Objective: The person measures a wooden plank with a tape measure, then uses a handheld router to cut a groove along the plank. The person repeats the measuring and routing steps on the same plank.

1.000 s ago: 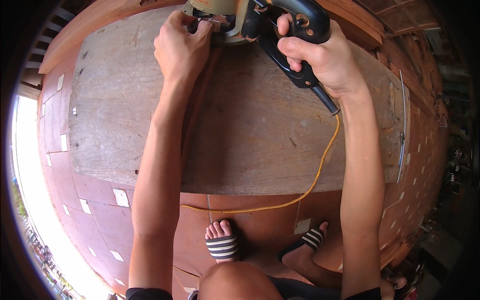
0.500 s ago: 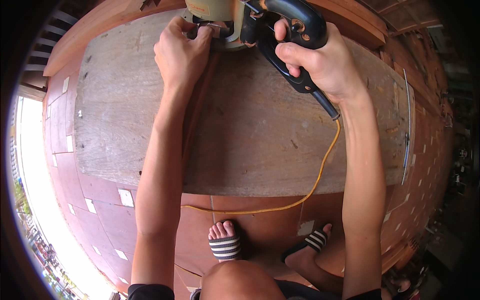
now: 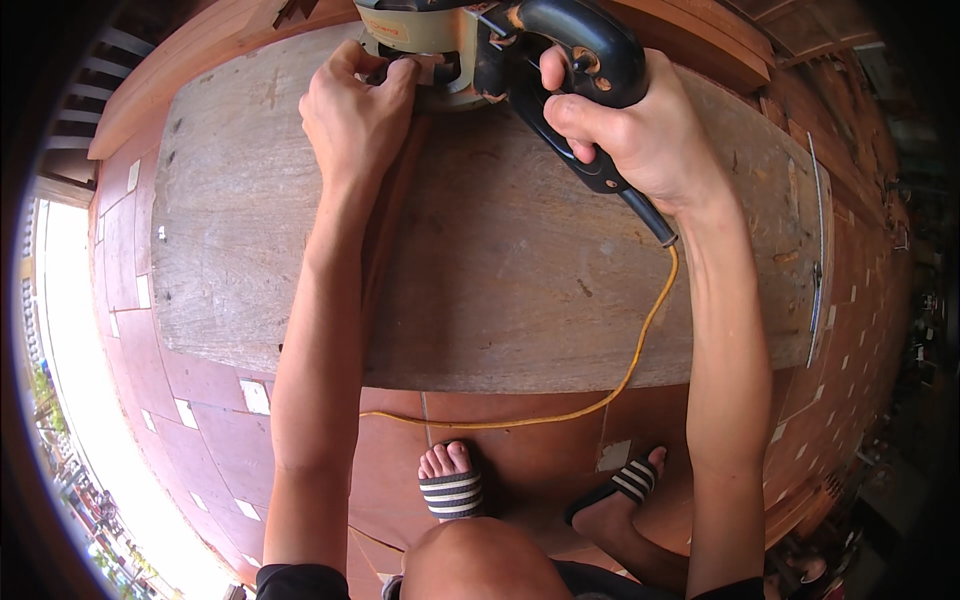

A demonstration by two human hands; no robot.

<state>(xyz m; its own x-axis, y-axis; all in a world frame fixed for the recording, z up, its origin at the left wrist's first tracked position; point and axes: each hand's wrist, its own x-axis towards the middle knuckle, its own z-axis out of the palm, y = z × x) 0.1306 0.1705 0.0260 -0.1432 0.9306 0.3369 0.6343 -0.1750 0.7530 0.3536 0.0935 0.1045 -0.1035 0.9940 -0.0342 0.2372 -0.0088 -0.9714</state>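
Glossy plastic handle [image 3: 625, 50] on a power tool [image 3: 492, 65] with a smooth, metal-looking body [image 3: 412, 35]; scuffed, matt wooden tabletop [image 3: 550, 280] with visible grain; smooth, plastic-looking cord [image 3: 641, 343]

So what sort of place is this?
It looks like a woodworking spot, maybe on a porch: there's a power tool, a big worn wooden board, and a reddish tiled floor with bright daylight off to the left.

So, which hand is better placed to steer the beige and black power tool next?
Probably the right hand: it wraps the curved black handle. The left hand is at the beige tool body, away from that handle.
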